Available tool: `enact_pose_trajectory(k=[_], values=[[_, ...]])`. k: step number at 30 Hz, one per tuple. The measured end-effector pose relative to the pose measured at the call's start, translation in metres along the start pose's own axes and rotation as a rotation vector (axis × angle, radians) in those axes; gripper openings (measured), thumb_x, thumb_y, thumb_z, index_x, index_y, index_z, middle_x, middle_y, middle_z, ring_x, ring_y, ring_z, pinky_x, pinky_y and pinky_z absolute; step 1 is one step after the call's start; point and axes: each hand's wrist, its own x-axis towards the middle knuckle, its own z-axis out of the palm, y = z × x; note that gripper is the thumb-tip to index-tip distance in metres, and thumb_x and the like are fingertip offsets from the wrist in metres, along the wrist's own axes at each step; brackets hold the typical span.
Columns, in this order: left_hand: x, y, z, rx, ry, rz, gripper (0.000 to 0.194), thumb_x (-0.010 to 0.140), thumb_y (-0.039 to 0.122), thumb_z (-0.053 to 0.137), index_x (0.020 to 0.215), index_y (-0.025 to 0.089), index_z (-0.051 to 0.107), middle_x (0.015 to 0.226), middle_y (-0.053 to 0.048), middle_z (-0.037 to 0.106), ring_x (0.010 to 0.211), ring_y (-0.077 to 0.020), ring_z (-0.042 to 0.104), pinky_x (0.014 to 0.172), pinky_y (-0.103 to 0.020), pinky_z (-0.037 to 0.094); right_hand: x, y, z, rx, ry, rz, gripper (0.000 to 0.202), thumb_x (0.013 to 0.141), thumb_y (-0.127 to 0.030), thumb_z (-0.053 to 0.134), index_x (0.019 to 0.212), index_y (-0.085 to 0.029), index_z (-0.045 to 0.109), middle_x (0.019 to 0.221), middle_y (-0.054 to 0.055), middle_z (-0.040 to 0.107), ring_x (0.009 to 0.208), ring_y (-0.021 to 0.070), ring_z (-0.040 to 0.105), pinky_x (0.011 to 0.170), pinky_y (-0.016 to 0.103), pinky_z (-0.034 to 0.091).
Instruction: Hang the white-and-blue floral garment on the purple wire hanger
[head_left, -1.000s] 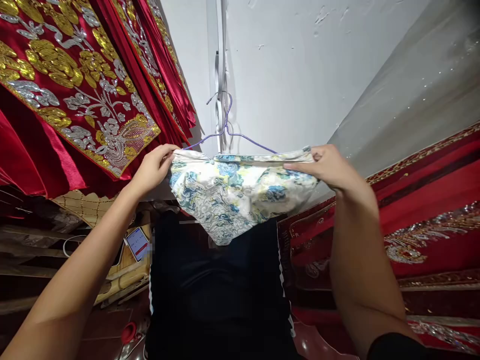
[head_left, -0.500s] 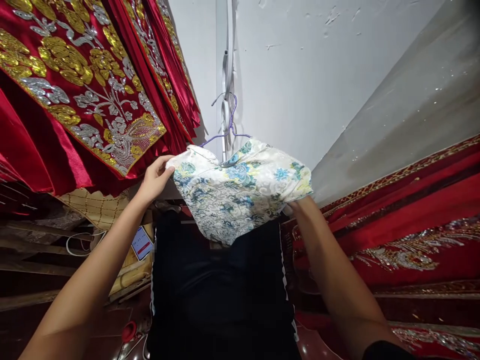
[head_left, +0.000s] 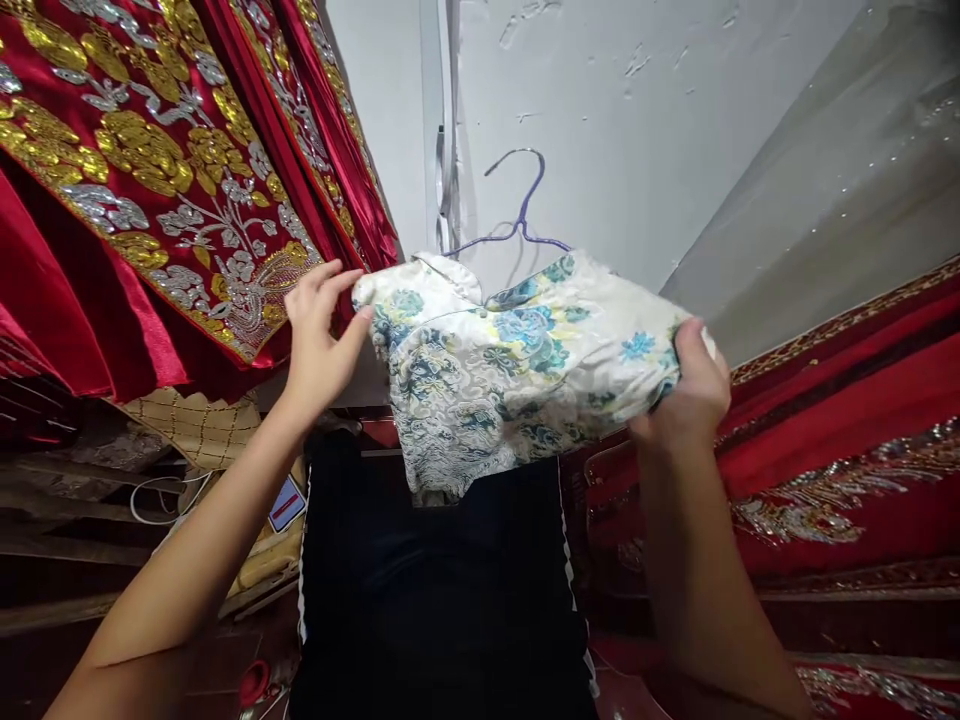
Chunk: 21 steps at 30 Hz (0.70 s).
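Observation:
A short-sleeved floral blouse (head_left: 480, 370), white with blue, green and yellow flowers, hangs in front of me on a purple wire hanger (head_left: 521, 225). The hanger's hook points up, apart from anything. My right hand (head_left: 694, 385) grips the sleeve at the right, thumb on top and the other fingers hidden beneath the cloth. At the opposite shoulder, my left hand (head_left: 322, 325) has its fingers apart, with thumb and fingertips at the edge of the fabric. The blouse's lower part drapes over my dark clothing.
Red garments with gold and silver sequins (head_left: 217, 180) hang at the left. More red embroidered cloth (head_left: 847, 470) lies along the right, beside shiny translucent sheeting (head_left: 832, 190). A white wall (head_left: 570, 90) stands ahead. A phone (head_left: 286, 505) and a white cable (head_left: 169, 500) are low at left.
The blouse and hanger have shifted right and look larger. My right hand has come out from under the sleeve to grip its end. My left fingers have loosened from a pinch.

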Motion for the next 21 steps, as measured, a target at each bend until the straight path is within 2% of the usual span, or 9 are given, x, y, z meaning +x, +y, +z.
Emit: enact_pose_trajectory(k=[2, 3, 5, 7, 9, 11, 15, 18, 21], values=[[-0.004, 0.023, 0.004, -0.085, -0.118, -0.004, 0.040, 0.091, 0.049, 0.061, 0.123, 0.024, 0.066, 0.131, -0.009, 0.063, 0.127, -0.0277, 0.052, 0.112, -0.048, 0.038, -0.035, -0.003, -0.009, -0.099, -0.003, -0.099, 0.025, 0.087, -0.046, 0.070, 0.093, -0.023, 0.068, 0.084, 0.000, 0.067, 0.072, 0.0127, 0.065, 0.065, 0.026, 0.057], [-0.007, 0.032, 0.008, -0.205, -0.183, -0.052, 0.043, 0.094, 0.052, 0.054, 0.122, 0.022, 0.065, 0.123, -0.010, 0.067, 0.121, -0.0268, 0.057, 0.108, -0.048, 0.041, -0.054, -0.006, -0.012, -0.193, -0.196, -0.148, 0.027, 0.093, -0.050, 0.060, 0.093, -0.024, 0.069, 0.082, -0.001, 0.066, 0.070, 0.0126, 0.064, 0.062, 0.026, 0.056], [-0.011, 0.047, 0.014, -0.499, -0.312, -0.241, 0.051, 0.097, 0.058, 0.044, 0.121, 0.018, 0.065, 0.110, -0.012, 0.070, 0.104, -0.0248, 0.064, 0.096, -0.044, 0.050, -0.088, -0.015, -0.013, -0.289, -0.531, -0.147, 0.024, 0.081, -0.046, 0.076, 0.087, -0.023, 0.073, 0.077, 0.001, 0.068, 0.064, 0.0160, 0.064, 0.060, 0.030, 0.056], [-0.015, 0.058, 0.014, -0.736, -0.399, -0.486, 0.051, 0.095, 0.058, 0.048, 0.117, 0.015, 0.064, 0.099, -0.011, 0.070, 0.089, -0.0223, 0.067, 0.082, -0.038, 0.055, -0.109, -0.024, -0.005, -0.400, -1.185, -0.166, 0.047, 0.071, -0.043, 0.085, 0.111, -0.023, 0.072, 0.099, 0.005, 0.073, 0.084, 0.0208, 0.069, 0.078, 0.034, 0.059], [-0.023, 0.066, 0.003, -0.850, -0.492, -0.686, 0.042, 0.091, 0.048, 0.060, 0.116, 0.015, 0.063, 0.085, -0.007, 0.066, 0.072, -0.0174, 0.064, 0.068, -0.031, 0.054, -0.112, -0.025, 0.005, -0.415, -1.611, -0.132, 0.068, 0.070, -0.044, 0.086, 0.131, -0.024, 0.064, 0.124, 0.008, 0.068, 0.111, 0.0246, 0.066, 0.099, 0.037, 0.054], [-0.033, 0.071, -0.019, -0.832, -0.663, -0.785, 0.039, 0.089, 0.040, 0.065, 0.121, 0.018, 0.062, 0.069, 0.000, 0.057, 0.054, -0.0117, 0.053, 0.052, -0.024, 0.046, -0.102, -0.014, 0.013, -0.418, -1.641, -0.090, 0.060, 0.081, -0.043, 0.078, 0.136, -0.026, 0.061, 0.135, 0.009, 0.063, 0.126, 0.0248, 0.059, 0.110, 0.040, 0.046], [-0.048, 0.071, -0.074, -0.333, -0.984, -0.649, 0.035, 0.091, 0.043, 0.063, 0.121, 0.025, 0.066, 0.072, -0.002, 0.062, 0.056, -0.0135, 0.054, 0.048, -0.022, 0.042, -0.070, 0.024, 0.021, -0.611, -1.198, -0.081, 0.054, 0.093, -0.040, 0.062, 0.145, -0.032, 0.050, 0.150, 0.008, 0.049, 0.141, 0.0265, 0.045, 0.117, 0.047, 0.037], [-0.040, 0.058, -0.096, -0.009, -0.862, -0.399, 0.025, 0.092, 0.045, 0.060, 0.105, 0.026, 0.072, 0.098, -0.005, 0.071, 0.085, -0.0205, 0.066, 0.071, -0.027, 0.053, -0.058, 0.040, 0.027, -0.636, -1.225, 0.046, 0.047, 0.093, -0.047, 0.060, 0.137, -0.029, 0.059, 0.143, 0.007, 0.055, 0.136, 0.0286, 0.049, 0.112, 0.043, 0.041], [-0.022, 0.038, -0.090, 0.080, -0.602, -0.296, 0.022, 0.092, 0.043, 0.062, 0.100, 0.023, 0.068, 0.083, -0.002, 0.070, 0.076, -0.0180, 0.064, 0.069, -0.028, 0.051, -0.052, 0.039, 0.037, -0.555, -1.304, 0.276, 0.039, 0.093, -0.055, 0.057, 0.095, -0.020, 0.073, 0.098, 0.006, 0.072, 0.097, 0.0238, 0.067, 0.084, 0.034, 0.053]])
